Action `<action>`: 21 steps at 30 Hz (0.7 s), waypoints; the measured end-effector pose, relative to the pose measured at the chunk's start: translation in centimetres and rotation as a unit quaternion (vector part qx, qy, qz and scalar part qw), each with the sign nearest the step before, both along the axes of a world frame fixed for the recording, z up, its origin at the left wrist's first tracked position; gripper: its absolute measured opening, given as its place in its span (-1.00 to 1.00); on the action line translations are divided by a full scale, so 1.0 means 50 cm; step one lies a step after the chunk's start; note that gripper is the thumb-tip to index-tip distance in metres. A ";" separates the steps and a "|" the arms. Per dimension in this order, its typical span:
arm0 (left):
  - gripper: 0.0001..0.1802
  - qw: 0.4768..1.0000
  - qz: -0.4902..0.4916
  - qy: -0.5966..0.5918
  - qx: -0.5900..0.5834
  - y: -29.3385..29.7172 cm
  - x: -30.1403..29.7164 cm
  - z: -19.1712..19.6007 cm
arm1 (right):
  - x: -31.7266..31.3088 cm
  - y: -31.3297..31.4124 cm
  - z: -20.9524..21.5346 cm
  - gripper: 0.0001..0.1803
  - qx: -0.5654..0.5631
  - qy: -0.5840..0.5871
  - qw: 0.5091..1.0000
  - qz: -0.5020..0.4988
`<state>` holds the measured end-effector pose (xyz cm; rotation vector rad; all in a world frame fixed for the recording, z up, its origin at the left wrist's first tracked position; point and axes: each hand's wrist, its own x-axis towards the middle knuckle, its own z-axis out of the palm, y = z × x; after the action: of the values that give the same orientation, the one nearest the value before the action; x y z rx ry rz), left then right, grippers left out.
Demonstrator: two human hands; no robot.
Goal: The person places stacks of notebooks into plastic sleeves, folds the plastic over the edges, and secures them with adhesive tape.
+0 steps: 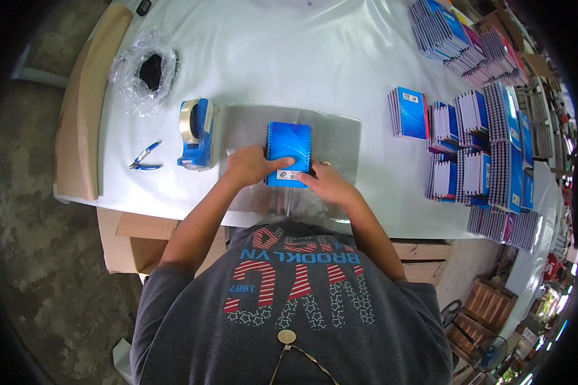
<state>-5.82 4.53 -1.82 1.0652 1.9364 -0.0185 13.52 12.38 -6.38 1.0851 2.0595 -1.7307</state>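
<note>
A stack of blue spiral notebooks (289, 144) lies on a clear plastic sheet (340, 138) spread over the white table (282, 58). My left hand (250, 165) grips the stack's near left corner, with a finger laid across the cover. On the near right edge of the stack rests my right hand (327, 183), its fingers curled against it. Both hands touch the stack at its near end.
A blue tape dispenser (196, 131) stands left of the sheet, with small blue-handled snips (144, 157) beyond it. A crumpled clear bag with something black (144, 70) lies far left. Several stacks of notebooks (475, 144) fill the right side. Cardboard (83, 109) lines the table's left edge.
</note>
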 end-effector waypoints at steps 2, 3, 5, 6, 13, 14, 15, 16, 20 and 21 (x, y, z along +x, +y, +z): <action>-0.12 0.999 0.004 0.036 0.000 0.002 0.010 0.045 | -0.001 -0.001 0.006 -0.25 0.121 -0.086 0.983 0.111; -0.12 0.998 0.010 0.070 0.000 -0.001 0.015 0.053 | -0.001 -0.006 0.024 -0.26 0.119 -0.097 0.986 0.059; -0.17 0.985 0.100 0.076 0.116 -0.030 0.005 0.008 | 0.002 -0.022 0.019 -0.27 0.119 -0.107 0.987 0.003; -0.22 0.952 0.188 0.078 0.229 -0.040 0.002 -0.027 | 0.008 -0.032 -0.022 -0.30 0.057 0.083 0.986 -0.131; -0.23 0.850 0.244 -0.233 0.405 -0.049 0.068 -0.137 | -0.035 -0.101 -0.082 -0.36 0.027 0.331 0.898 -0.288; -0.23 0.849 0.245 -0.232 0.407 -0.053 0.067 -0.146 | -0.034 -0.103 -0.079 -0.36 0.027 0.332 0.898 -0.286; -0.24 0.843 0.238 -0.229 0.424 -0.058 0.063 -0.154 | -0.030 -0.102 -0.075 -0.35 0.011 0.326 0.901 -0.284; -0.25 0.837 0.232 -0.226 0.441 -0.063 0.057 -0.159 | -0.026 -0.099 -0.070 -0.34 -0.004 0.320 0.904 -0.282; -0.28 0.898 0.167 0.062 0.401 -0.111 0.028 -0.161 | 0.063 -0.070 -0.096 -0.32 0.426 0.086 0.858 -0.272; -0.33 0.909 0.184 0.156 0.340 -0.124 0.025 -0.163 | 0.082 -0.066 -0.101 -0.32 0.493 0.036 0.817 -0.297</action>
<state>-4.58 -1.66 -9.96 1.1513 2.4923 0.7938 17.64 9.10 -11.42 2.1400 2.9582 -0.7201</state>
